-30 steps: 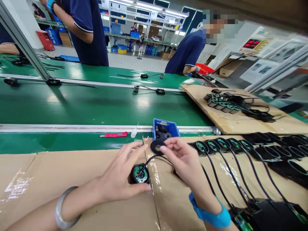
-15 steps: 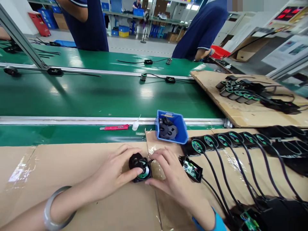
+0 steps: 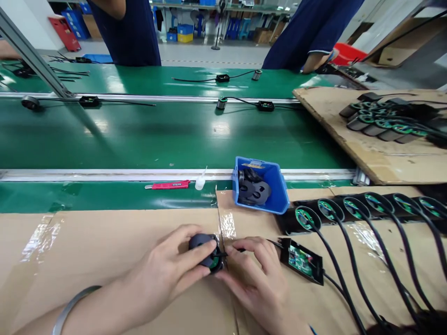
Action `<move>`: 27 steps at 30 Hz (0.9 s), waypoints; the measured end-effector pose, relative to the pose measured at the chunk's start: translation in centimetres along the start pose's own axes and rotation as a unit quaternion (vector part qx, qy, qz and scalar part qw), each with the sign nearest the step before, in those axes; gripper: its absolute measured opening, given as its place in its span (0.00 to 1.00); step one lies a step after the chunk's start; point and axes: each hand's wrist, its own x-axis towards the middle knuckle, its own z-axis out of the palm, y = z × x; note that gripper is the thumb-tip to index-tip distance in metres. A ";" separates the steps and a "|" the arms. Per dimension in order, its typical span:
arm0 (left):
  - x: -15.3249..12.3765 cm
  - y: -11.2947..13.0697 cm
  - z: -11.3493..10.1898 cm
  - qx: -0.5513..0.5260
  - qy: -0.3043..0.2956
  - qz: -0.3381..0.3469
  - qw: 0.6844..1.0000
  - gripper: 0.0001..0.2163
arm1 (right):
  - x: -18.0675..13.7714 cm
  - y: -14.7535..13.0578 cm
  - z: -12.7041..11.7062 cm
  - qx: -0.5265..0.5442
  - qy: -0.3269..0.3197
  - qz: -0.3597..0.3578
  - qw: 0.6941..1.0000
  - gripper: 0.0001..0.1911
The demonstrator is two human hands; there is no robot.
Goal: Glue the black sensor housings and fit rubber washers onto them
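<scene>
Both hands on the round black part

Left hand [image 3: 167,274] and right hand [image 3: 256,279] now pinch the round black part [image 3: 206,249] on the cardboard-covered counter [image 3: 104,242]; black disc pressed down over the green since a second ago, blue bin [image 3: 275,195] just behind.

Both forearms are being shown bare, no sleeves reaching them. A smooth, pale grey bangle [image 3: 70,307] is being worn on the left wrist. A sliver of blue wristband [image 3: 310,330] is being glimpsed at the right wrist.
</scene>
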 end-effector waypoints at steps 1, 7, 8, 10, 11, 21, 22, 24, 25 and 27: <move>0.1 0.2 0.1 0.026 0.010 0.013 1.000 0.13 | 0.0 0.0 0.0 0.000 0.002 0.001 1.000 0.10; 0.6 0.8 0.7 0.141 0.059 0.085 0.985 0.11 | 0.1 -0.1 -0.6 0.018 -0.003 0.010 1.000 0.11; 0.6 0.8 0.8 0.147 0.058 0.087 0.984 0.11 | 0.1 -0.1 -0.7 0.026 -0.003 0.016 1.000 0.11; 0.6 0.8 1.0 0.154 0.055 0.092 0.982 0.12 | 0.0 -0.1 -0.9 0.040 0.003 0.023 0.999 0.14; 0.6 0.8 1.1 0.156 0.055 0.093 0.982 0.12 | 0.0 -0.1 -0.9 0.044 0.010 0.023 0.999 0.16; 0.9 0.8 1.7 0.125 0.061 0.067 0.988 0.14 | -0.4 0.6 -0.3 0.048 0.055 0.008 0.997 0.22; 0.9 0.8 1.7 0.115 0.063 0.063 0.989 0.14 | -0.4 0.6 -0.2 0.053 0.061 0.011 0.997 0.20; 0.9 0.8 1.8 0.097 0.066 0.055 0.992 0.14 | -0.4 0.6 -0.2 0.065 0.069 0.019 0.995 0.16; 1.0 0.8 1.8 0.093 0.066 0.051 0.992 0.14 | -0.5 0.6 -0.1 0.070 0.070 0.022 0.995 0.15; 1.0 0.9 1.9 0.091 0.065 0.047 0.993 0.14 | -0.6 0.7 -0.1 0.074 0.069 0.026 0.995 0.15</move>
